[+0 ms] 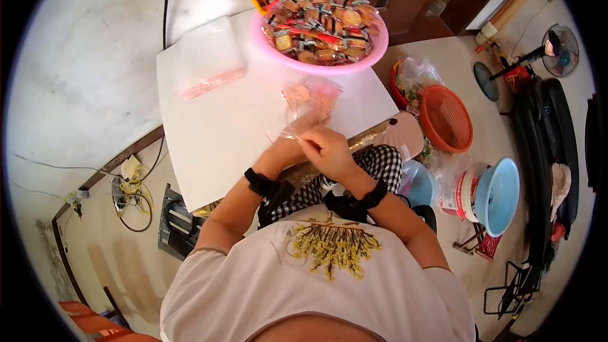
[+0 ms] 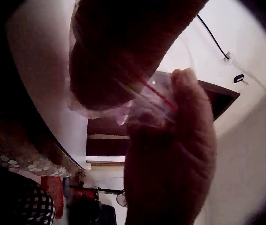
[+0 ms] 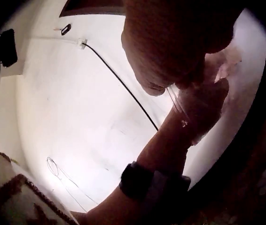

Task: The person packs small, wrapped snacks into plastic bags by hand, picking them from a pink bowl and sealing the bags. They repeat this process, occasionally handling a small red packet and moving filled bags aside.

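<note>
Clear plastic with pink print, apparently a bag (image 1: 311,95), lies around my left hand (image 1: 296,136) over the table's near side. In the left wrist view, plastic wraps the large dark shape of my left hand (image 2: 114,56); how its fingers lie is unclear. My right hand (image 1: 329,153) pinches the plastic's edge beside the left wrist, thumb against fingers. A thin red line runs along that edge (image 2: 159,93). From the right wrist view, my right hand (image 3: 180,47) holds the plastic edge above the left hand (image 3: 201,110).
A pink basin (image 1: 354,68) heaped with wrapped snacks (image 1: 323,22) stands at the back of the white table (image 1: 215,126). A stack of clear bags (image 1: 212,63) lies back left. Right of the table are an orange basket (image 1: 446,117), a blue basin (image 1: 497,196) and a fan (image 1: 560,50).
</note>
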`<state>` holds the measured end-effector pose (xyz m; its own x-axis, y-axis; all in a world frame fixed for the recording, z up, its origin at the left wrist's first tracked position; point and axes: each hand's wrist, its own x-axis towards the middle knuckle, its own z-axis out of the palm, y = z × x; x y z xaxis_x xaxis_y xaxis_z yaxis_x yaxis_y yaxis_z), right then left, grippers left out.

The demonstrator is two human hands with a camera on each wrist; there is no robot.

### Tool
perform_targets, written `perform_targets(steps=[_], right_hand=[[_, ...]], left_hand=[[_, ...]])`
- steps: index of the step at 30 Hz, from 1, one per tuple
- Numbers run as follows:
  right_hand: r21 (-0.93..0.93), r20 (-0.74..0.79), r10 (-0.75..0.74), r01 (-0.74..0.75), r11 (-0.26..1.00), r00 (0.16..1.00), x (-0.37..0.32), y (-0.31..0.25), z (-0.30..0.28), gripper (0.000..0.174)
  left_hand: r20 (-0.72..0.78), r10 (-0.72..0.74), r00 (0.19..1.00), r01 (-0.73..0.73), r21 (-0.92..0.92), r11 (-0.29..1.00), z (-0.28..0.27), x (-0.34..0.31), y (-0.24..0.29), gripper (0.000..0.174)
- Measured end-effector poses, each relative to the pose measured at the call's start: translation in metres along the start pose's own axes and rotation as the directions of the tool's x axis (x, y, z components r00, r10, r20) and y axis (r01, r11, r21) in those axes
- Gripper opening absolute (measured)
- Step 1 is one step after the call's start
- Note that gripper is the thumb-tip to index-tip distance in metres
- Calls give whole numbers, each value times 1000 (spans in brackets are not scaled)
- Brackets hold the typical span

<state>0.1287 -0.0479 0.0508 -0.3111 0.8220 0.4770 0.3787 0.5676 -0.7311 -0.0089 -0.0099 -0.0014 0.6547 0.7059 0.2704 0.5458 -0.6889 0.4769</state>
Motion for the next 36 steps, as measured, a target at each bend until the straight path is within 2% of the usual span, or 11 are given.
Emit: perform_targets(steps=[2, 3, 6, 9, 10, 12, 15, 19, 24, 30, 36], right_hand=[[89, -65, 71, -65, 994, 995, 4, 6, 3, 3], [150, -82, 121, -108, 983, 989, 6, 9, 6, 5], [228, -3, 298, -290, 930, 954, 1, 32, 11, 8], [216, 79, 327, -337, 916, 942, -6, 52, 23, 8], [211, 108, 314, -330, 920, 943, -6, 54, 25, 8], [122, 90, 231, -241, 963, 969, -4, 51, 24, 7], [106, 98, 229, -239, 965, 969, -5, 52, 24, 8], [129, 101, 214, -226, 965, 972, -6, 56, 24, 8], [141, 104, 234, -247, 959, 967, -6, 54, 23, 9], [142, 99, 249, -262, 955, 963, -5, 54, 22, 11], [190, 46, 360, -361, 913, 932, -8, 59, 26, 11]], left_hand=[[-37, 34, 999, -36, -53, 998, -13, -12, -1, 46], [379, -222, 898, 249, -23, 968, -42, -9, 11, 30], [308, -39, 951, 95, -169, 981, -75, -31, 16, 14], [257, -113, 960, 215, -412, 885, -129, -27, 13, 5], [54, -71, 996, 86, -384, 919, -133, -21, -2, 5], [-148, -234, 961, 196, -232, 953, -149, 5, -24, 7], [-342, -66, 937, 97, 72, 993, -156, 56, -74, 8], [-156, -208, 966, 253, 386, 887, -149, 109, -112, 13], [-33, -464, 885, 391, 592, 705, -145, 139, -100, 20], [-64, -402, 913, 374, 521, 767, -139, 141, -116, 24], [-499, -257, 828, 369, 139, 919, -144, 78, -84, 19]])
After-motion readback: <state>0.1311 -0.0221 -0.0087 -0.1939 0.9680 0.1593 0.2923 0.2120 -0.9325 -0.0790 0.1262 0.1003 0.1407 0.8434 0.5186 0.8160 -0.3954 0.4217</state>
